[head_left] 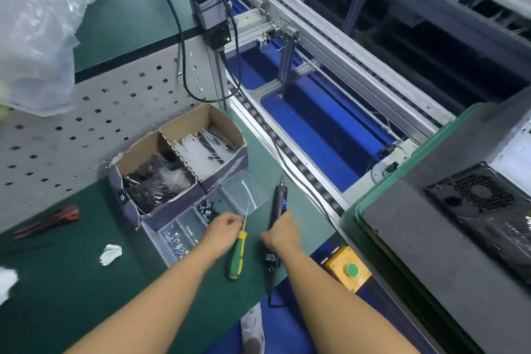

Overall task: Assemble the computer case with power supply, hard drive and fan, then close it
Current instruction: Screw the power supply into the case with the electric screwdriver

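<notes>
left hand [222, 228]: at screw tray [186, 227] | right hand [280, 234]: grips electric screwdriver [276, 204]

green bench [71, 282] | cardboard box [184, 121] – screw tray [188, 223] | green screwdriver [237, 256] | red-handled tool [63, 215] | white scrap [110, 253]

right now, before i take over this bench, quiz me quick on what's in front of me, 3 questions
1. Which tool does the right hand grip?
A) a black electric screwdriver
B) a red-handled cutter
C) a hammer

2. True or false: the green-handled screwdriver lies on the green mat between the two forearms.

3. Fill in: the clear compartment tray by the left hand holds small ____.

Key
1. A
2. True
3. screws
</notes>
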Demonstrator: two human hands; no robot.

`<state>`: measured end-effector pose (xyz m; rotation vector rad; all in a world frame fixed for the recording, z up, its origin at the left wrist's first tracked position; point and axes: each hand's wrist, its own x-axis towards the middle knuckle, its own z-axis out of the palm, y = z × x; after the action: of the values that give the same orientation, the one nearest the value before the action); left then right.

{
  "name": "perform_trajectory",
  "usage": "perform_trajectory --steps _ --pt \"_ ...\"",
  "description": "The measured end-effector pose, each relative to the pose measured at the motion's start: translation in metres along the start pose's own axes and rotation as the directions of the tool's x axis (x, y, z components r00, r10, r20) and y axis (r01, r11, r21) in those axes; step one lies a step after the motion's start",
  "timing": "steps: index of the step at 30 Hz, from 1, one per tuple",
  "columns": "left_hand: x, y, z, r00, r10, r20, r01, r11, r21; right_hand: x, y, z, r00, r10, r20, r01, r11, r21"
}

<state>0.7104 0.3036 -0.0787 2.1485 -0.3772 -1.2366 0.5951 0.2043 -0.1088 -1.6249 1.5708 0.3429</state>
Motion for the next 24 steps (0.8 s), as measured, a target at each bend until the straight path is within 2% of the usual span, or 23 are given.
perform_trajectory --steps 6,10,17,20,24 --pt "-0.008 0.007 -0.001 0.999 -0.004 0.037 0.005 1.000 -0.022 -0.004 0.010 -0.019 0.998 -0.004 0.060 -0.012 0.964 0.265" --pt "-0.015 0.019 0.005 0.999 0.011 0.047 -0.009 1.000 -0.029 -0.018 0.023 -0.033 0.992 -0.100 0.075 0.058 0.898 0.435" --pt "-0.036 0.082 0.049 0.980 0.129 0.154 -0.120 0.991 -0.065 -0.048 0.045 -0.097 0.960 -0.274 -0.062 0.259 0.776 0.575" --pt "-0.048 0.117 0.084 0.939 0.223 0.263 -0.208 0.975 -0.083 -0.064 0.067 -0.134 0.947 -0.292 -0.132 0.309 0.724 0.617" --pt "-0.067 0.159 0.141 0.855 0.341 0.392 -0.338 0.938 -0.080 -0.086 0.110 -0.182 0.927 -0.241 -0.286 0.373 0.658 0.654"
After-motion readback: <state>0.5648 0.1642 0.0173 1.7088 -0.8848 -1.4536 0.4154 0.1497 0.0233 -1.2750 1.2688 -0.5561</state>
